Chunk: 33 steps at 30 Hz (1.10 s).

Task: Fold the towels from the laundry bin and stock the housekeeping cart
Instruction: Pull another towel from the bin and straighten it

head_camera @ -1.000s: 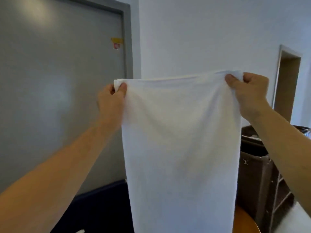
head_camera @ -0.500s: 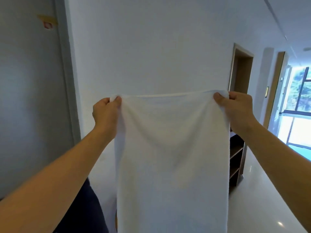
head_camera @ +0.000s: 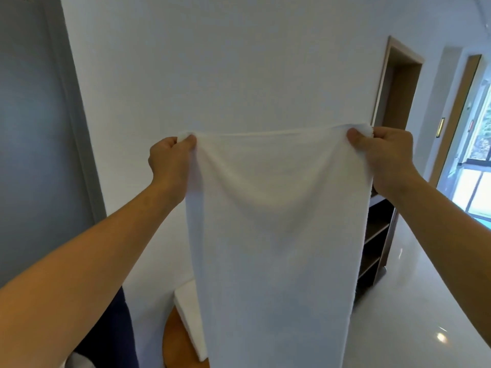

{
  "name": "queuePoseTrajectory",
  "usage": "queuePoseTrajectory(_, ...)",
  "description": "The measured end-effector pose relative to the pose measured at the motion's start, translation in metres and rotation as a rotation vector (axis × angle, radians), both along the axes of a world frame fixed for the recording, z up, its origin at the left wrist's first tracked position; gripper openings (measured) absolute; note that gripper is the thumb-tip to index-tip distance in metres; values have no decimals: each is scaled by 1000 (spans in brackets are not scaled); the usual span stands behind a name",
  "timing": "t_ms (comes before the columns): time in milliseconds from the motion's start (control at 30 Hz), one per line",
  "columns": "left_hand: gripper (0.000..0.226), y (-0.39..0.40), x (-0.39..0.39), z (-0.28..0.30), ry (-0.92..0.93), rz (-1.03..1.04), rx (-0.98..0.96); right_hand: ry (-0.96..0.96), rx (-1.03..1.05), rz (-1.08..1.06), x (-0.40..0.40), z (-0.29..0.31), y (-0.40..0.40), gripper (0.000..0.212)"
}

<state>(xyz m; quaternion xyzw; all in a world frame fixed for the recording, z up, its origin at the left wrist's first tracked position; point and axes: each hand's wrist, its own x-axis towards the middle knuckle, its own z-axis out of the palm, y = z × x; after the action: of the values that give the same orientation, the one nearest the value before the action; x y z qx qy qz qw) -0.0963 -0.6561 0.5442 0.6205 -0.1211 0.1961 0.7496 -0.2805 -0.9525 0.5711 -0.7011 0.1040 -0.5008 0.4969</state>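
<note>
A white towel (head_camera: 276, 248) hangs full length in front of me, stretched flat by its top edge. My left hand (head_camera: 170, 163) pinches the top left corner and my right hand (head_camera: 385, 155) pinches the top right corner, both at chest height with arms out. Behind the towel's lower left lies a folded white towel (head_camera: 187, 306) on a round wooden table (head_camera: 172, 343). The housekeeping cart (head_camera: 377, 240), dark with open shelves, shows partly at the right behind the hanging towel. The towel hides what is below it.
A white wall fills the view ahead, with a grey door (head_camera: 34, 144) at the left. A dark blue bin or bag (head_camera: 111, 330) sits at the lower left. A glossy white corridor floor (head_camera: 414, 301) runs off to the right towards doorways and a window.
My view swung right from the grey door to the white wall and corridor. Both hands kept the towel's corners and lowered a little; the folded towel and table came into view.
</note>
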Motion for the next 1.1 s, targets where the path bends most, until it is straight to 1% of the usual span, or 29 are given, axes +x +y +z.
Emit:
queuePoseTrajectory(100, 26, -10, 33, 1, -4, 34, 14, -6, 14, 33, 41, 1, -15, 25)
queuePoseTrajectory(233, 24, -13, 91, 6, -6, 101, 15, -14, 25, 135, 119, 10, -27, 52)
queuePoseTrajectory(300, 25, -10, 125, 8, 14, 144, 8, 0, 33, 184, 166, 13, -34, 60)
queuePoseTrajectory(433, 26, 3, 189, 10, 45, 182, -6, 9, 40, 267, 261, 14, -38, 50)
queuePoseTrajectory(600, 21, 22, 244, 21, 25, 220, 19, -19, 52, 422, 349, 13, -35, 59)
queuePoseTrajectory(633, 21, 25, 250, 24, 8, 233, 22, -37, 71, 459, 360, 13, -34, 55)
queuePoseTrajectory(667, 20, 29, 255, 28, -7, 245, 28, -58, 89, 497, 369, 14, -33, 47)
queuePoseTrajectory(733, 17, 34, 256, 35, -37, 275, 38, -93, 125, 559, 378, 17, -31, 22)
queuePoseTrajectory(767, 18, 36, 254, 38, -50, 290, 37, -101, 137, 585, 381, 17, -31, 13)
queuePoseTrajectory(800, 17, 36, 249, 39, -55, 299, 30, -107, 144, 610, 382, 16, -33, 9)
queuePoseTrajectory(900, 20, 29, 222, 27, -46, 311, 5, -97, 170, 704, 374, -2, -46, 15)
queuePoseTrajectory(967, 26, 16, 200, 2, -3, 328, 3, -36, 223, 766, 367, -27, -58, 13)
queuePoseTrajectory(1033, 29, 0, 173, -35, 71, 349, 27, 69, 282, 784, 354, -66, -70, 11)
queuePoseTrajectory(1067, 28, -6, 160, -55, 114, 353, 25, 127, 321, 799, 348, -86, -76, 18)
queuePoseTrajectory(1100, 23, -13, 145, -78, 162, 352, 12, 187, 362, 818, 341, -109, -83, 30)
